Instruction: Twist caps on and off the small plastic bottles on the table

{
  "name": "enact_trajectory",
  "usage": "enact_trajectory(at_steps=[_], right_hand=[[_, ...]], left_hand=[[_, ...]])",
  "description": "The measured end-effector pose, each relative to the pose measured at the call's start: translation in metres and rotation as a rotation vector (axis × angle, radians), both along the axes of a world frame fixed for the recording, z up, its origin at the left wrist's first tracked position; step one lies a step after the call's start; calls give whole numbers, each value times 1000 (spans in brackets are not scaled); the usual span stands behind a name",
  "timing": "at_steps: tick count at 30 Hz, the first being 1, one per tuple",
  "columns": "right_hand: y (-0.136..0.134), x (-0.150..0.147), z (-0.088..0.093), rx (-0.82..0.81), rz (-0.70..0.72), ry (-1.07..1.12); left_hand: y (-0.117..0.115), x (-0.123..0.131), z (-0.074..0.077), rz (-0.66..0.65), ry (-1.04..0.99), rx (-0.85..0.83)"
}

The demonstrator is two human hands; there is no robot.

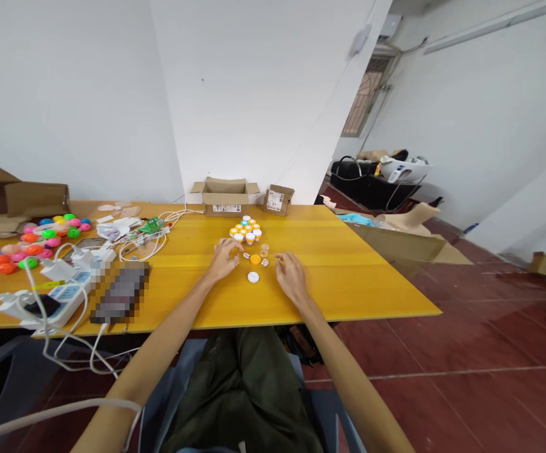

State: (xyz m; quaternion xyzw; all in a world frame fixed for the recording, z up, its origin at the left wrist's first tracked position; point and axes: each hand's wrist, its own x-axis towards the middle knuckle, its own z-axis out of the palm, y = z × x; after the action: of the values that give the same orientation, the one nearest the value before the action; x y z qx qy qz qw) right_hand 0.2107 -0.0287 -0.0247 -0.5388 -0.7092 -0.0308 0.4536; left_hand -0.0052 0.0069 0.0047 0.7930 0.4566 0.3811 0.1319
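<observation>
My left hand (226, 259) hovers over the yellow table with its fingers apart, and nothing shows in it. My right hand (292, 275) is across from it, fingers loosely bent and spread, also holding nothing I can see. Between them lie an orange round piece (255, 259), a small white-and-metal part (265, 263), a similar small part (246, 255) by my left fingertips, and a clear ring-like piece (264, 253). A white round cap (253, 277) rests nearer to me. Behind these stands a cluster of small orange-and-white containers (248, 229).
An open cardboard box (226, 196) and a smaller box (278, 200) stand against the wall. To the left are colourful balls (32, 239), a power strip (72, 289) with white cables, and a blurred dark device (121, 292). A large carton (390, 245) adjoins the table's right edge (390, 274).
</observation>
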Motion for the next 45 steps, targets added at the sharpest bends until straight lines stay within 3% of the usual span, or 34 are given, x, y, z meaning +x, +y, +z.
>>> enact_trajectory(at_steps=[8, 20, 33, 39, 45], right_hand=[[0, -5, 2, -36, 70, -238], [13, 32, -6, 1, -130, -168], [20, 34, -18, -16, -61, -380], [21, 32, -11, -110, 1, -359], [14, 26, -7, -52, 73, -289]], left_hand=[[0, -1, 0, 69, -9, -43], [-3, -1, -3, 16, 128, -48], [-19, 3, 5, -357, 247, -37], [-23, 6, 8, -377, 313, -52], [-21, 7, 4, -360, 314, -36]])
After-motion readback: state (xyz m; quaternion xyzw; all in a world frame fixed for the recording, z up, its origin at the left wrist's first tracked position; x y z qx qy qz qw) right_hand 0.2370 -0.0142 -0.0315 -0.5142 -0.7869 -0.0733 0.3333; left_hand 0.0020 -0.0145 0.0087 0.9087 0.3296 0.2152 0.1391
